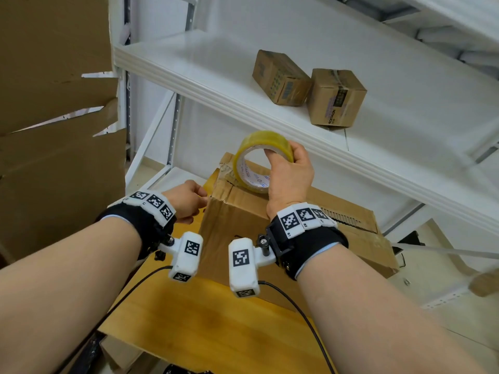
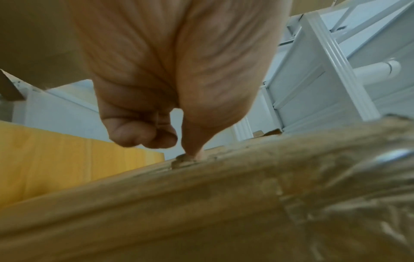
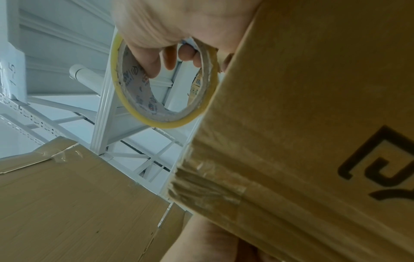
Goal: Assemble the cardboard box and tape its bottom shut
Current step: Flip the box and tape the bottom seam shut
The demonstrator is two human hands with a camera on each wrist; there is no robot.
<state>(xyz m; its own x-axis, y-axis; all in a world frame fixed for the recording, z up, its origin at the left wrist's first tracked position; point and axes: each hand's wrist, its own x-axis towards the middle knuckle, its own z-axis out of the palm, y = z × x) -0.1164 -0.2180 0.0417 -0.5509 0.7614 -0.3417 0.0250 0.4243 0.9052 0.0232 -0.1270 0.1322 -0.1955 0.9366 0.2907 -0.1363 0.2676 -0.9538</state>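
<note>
A brown cardboard box [image 1: 237,211] stands on a yellow wooden table [image 1: 202,319]; old clear tape shines on its edges. My right hand [image 1: 283,155] grips a roll of yellowish clear tape [image 1: 259,141], fingers through the core, and holds it upright on the box's top at the far end. In the right wrist view the tape roll [image 3: 170,122] sits beside the box [image 3: 313,124]. My left hand [image 1: 201,201] is at the box's upper left corner. The left wrist view shows its thumb [image 2: 195,150] pressing on the box edge [image 2: 224,203], the other fingers curled.
White metal shelving [image 1: 243,85] rises behind, with two small taped cartons [image 1: 280,76] [image 1: 337,98] on a shelf. Flattened cardboard [image 1: 364,238] lies under and right of the box. Large torn cardboard sheets [image 1: 54,130] stand at the left.
</note>
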